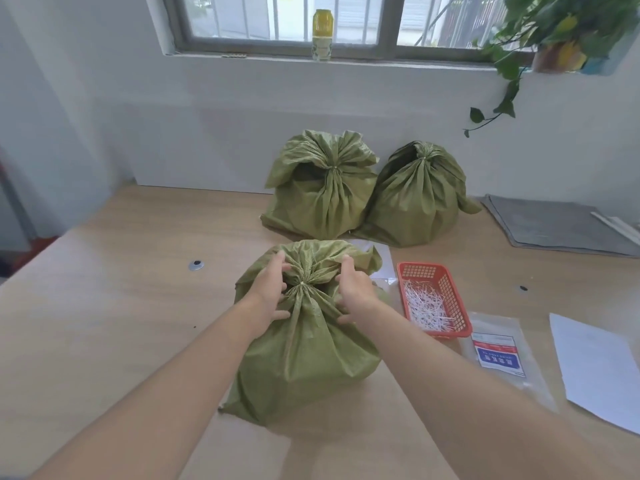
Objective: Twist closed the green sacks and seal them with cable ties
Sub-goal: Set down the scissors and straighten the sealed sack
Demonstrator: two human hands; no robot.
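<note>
Both forearms stretched to the near sack on the desk | left hand and right hand each curled into fabric beside its neck; probably to shift it, tie already on | two tied sacks by the wall; red basket of spare ties just right

Yellow bottle stands on the far windowsill, leafy plant trailing far right. White sheet lies near right, grey mat beyond it.
</note>
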